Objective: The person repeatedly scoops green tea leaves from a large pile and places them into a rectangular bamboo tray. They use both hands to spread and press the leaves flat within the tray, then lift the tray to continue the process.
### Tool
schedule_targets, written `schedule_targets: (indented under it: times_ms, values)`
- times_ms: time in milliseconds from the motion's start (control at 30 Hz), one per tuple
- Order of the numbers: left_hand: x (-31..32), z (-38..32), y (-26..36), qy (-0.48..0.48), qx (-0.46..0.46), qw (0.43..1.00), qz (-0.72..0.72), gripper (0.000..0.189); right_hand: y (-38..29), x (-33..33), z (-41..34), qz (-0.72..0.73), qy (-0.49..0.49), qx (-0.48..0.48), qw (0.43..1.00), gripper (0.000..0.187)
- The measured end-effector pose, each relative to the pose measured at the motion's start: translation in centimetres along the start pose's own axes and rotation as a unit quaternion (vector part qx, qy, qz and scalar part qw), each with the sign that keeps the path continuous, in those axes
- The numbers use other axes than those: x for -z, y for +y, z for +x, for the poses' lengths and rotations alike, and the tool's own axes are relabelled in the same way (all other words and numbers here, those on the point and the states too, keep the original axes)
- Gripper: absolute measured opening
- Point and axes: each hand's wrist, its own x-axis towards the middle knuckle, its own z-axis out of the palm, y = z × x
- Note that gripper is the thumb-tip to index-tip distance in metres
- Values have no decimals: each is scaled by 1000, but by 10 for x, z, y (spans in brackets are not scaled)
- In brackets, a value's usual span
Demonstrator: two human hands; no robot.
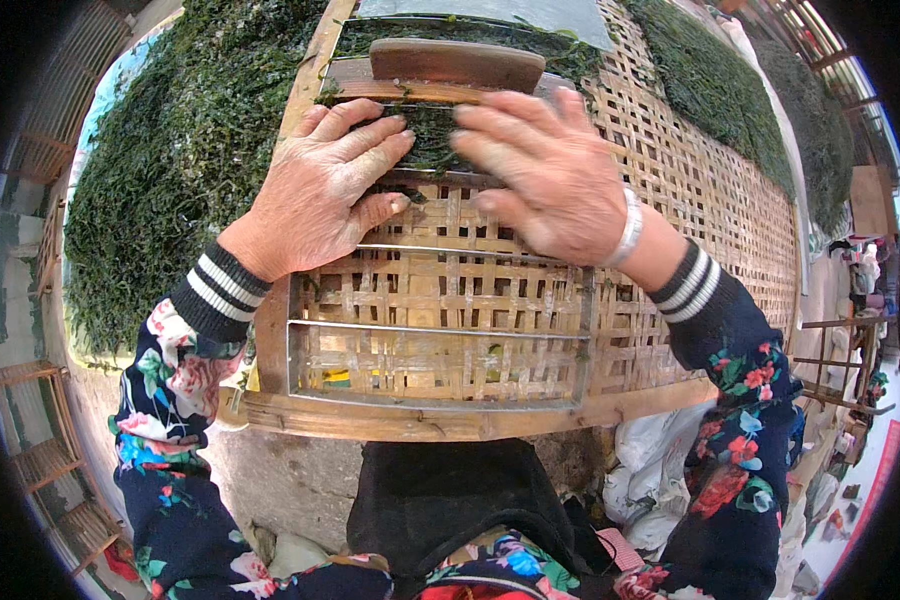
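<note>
A metal frame with crossbars (pixel 439 329) lies on a woven bamboo rack (pixel 645 202) edged with wood. Dark green seaweed (pixel 431 135) fills one section of the frame, between my hands. My left hand (pixel 330 180) rests spread at that section's left, fingertips against the seaweed. Opposite it, my right hand (pixel 544 176) is blurred, fingers stretched over the section's right side; whether it touches the seaweed I cannot tell. Just beyond both hands lies a wooden board with an upright handle (pixel 457 66). The nearer frame sections show bare bamboo weave.
A large heap of seaweed (pixel 180 187) lies left of the rack. More seaweed (pixel 712 90) is spread at the far right. A pale sheet (pixel 495 15) lies at the rack's far end. White sacks (pixel 649 472) stand below the near wooden edge.
</note>
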Motion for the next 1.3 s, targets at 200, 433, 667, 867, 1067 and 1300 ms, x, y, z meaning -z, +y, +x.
schedule_targets:
  times_ms: [200, 433, 667, 867, 1067, 1300]
  values:
    - [0, -2, -1, -3, -4, 1000, 10, 53, 21, 25, -50, 24, 27, -58, 998, 47]
    - [-3, -4, -4, 10, -2, 1000, 6, 49, 19, 16, -52, 36, 60, -45, 997, 46]
    - [-1, 1, -2, 11, -17, 1000, 15, 50, 15, -1, -17, 11, 48, -99, 994, 24]
    - [5, 3, 1, -23, -57, 998, -9, 48, 19, -11, -4, 7, 64, -145, 987, 29]
    - [-1, 0, -2, -13, -33, 999, -29, 49, 9, 1, -25, -32, 80, -95, 992, 38]
    - [12, 12, 8, -26, -31, 999, -25, 53, 7, 11, -31, -11, 31, -47, 998, 46]
